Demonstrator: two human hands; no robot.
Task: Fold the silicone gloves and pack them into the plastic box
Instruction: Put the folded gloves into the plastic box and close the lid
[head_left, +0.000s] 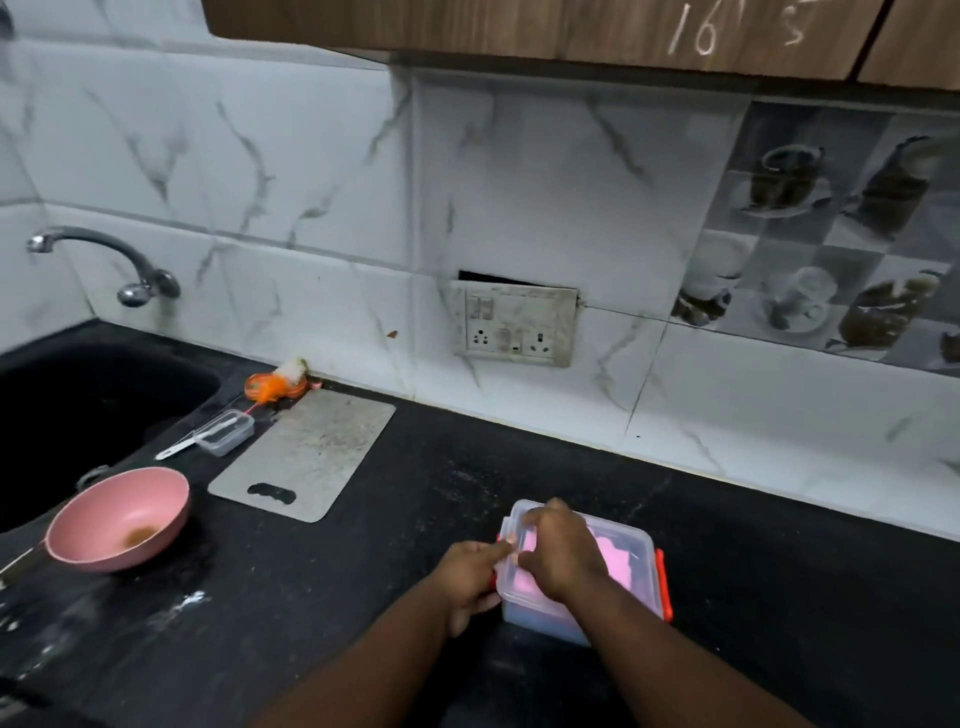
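A clear plastic box (641, 566) with red side clips (663, 587) stands on the black counter near its front. Pink silicone gloves (613, 561) lie folded inside and show through the clear lid. My right hand (558, 551) lies on top of the lid, with its fingers curled over the lid's left edge. My left hand (470, 577) grips the box's left side, its fingers at the red clip there. Both hands hide much of the box's left half.
A pink pan (119, 519) sits at the left, beside the black sink (78, 405) and tap (104, 260). A grey cutting board (306, 452), a small clear box (226, 431) and an orange item (272, 387) lie behind. A wall socket (514, 325) is on the tiles.
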